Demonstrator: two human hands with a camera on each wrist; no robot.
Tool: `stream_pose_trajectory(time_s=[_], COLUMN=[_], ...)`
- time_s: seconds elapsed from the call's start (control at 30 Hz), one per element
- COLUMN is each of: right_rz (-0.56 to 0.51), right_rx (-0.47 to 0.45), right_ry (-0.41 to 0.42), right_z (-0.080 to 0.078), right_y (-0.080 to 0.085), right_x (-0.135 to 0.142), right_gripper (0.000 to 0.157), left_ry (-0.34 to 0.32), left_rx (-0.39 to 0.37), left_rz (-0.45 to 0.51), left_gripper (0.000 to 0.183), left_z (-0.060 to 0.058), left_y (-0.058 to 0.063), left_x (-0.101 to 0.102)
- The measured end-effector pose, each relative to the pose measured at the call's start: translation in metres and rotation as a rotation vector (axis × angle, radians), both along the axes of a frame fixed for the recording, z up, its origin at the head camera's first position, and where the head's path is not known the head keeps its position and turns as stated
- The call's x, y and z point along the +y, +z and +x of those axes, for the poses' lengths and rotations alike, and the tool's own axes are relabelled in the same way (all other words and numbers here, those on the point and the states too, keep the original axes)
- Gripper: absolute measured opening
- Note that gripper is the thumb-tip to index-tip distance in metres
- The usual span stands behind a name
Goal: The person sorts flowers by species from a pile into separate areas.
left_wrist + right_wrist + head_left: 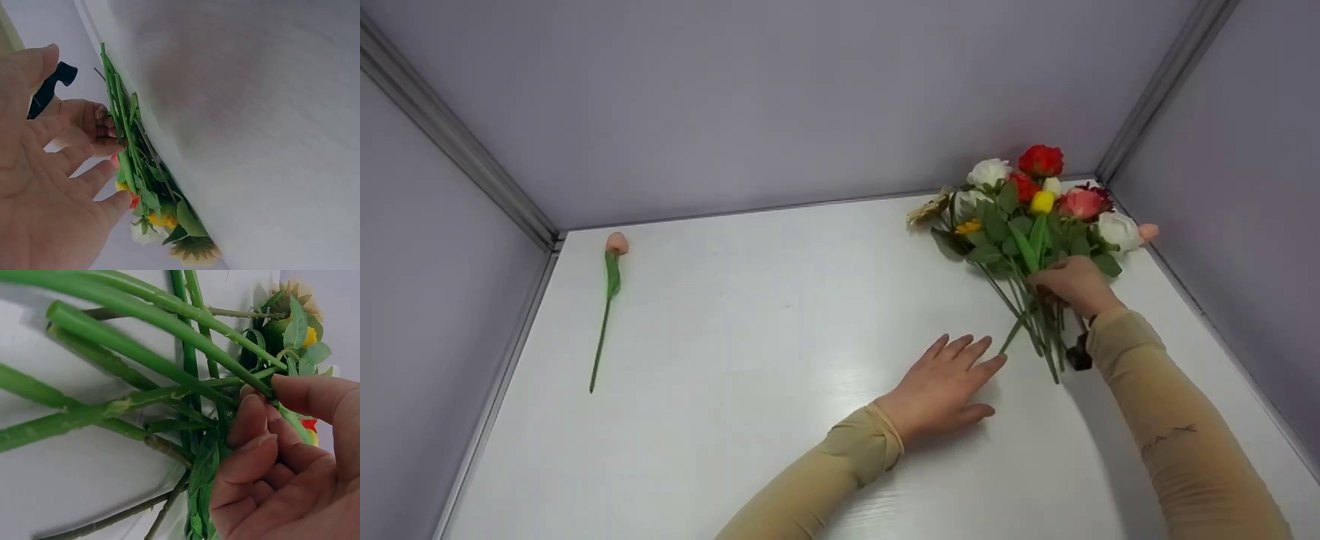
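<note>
My right hand (1076, 285) pinches the smooth green stem of a yellow tulip (1042, 201) between thumb and fingers, over a heap of artificial flowers. In the right wrist view, the pinched stem (185, 337) runs above several crossing stems. Red roses (1041, 161), white roses (988, 172) and a pink rose (1081, 203) lie around the tulip, their leaves overlapping. With its fingers spread, my left hand (941, 386) is over the table just left of the stem ends, holding nothing. The left wrist view shows its palm (50, 208) beside the flowers.
One pink tulip (616, 244) lies apart at the table's left side, its stem toward the front. Grey panels (810, 105) wall the white table (735, 337) at the back and sides. The flower heap lies in the back right corner.
</note>
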State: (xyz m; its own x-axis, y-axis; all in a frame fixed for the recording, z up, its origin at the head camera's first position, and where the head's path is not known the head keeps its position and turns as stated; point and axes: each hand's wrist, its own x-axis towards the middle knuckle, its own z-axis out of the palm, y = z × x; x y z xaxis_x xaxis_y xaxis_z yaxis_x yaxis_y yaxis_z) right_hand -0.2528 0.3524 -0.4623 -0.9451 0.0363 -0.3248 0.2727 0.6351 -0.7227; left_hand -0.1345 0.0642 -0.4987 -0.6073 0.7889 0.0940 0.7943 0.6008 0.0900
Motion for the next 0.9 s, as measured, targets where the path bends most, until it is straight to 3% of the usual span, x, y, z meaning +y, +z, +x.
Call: stream_pose_trajectory(time_s=[0.2,0.33,0.47,0.63,0.9], right_rz=[-0.063,-0.074,-0.121,-0.229,-0.434], right_rx=[0.036,0.056,0.057,0.116,0.184], right_ry=[0.003,0.003,-0.001,0.006,0.061], right_z=[0.004,0.007,0.006,0.008,0.013], right_y=[0.004,0.012,0.019,0.022,0.024], right_x=[0.004,-0.002,-0.02,-0.063,-0.143], right_gripper=[0.038,0.044,0.052,0.049,0.036], left_ry=[0.027,0.082,0.194,0.334,0.466], left_rx=[-0.08,-0.168,-0.365,-0.624,-0.868], left_rz=[0.05,0.149,0.36,0.67,0.923], left_gripper=[0.067,0.056,0.04,0.03,0.037], left_z=[-0.004,-0.009,-0.013,-0.02,-0.027], left_y=[0.003,0.004,0.003,-0.001,-0.005], left_x=[-0.002,-0.008,-0.019,-0.039,-0.074])
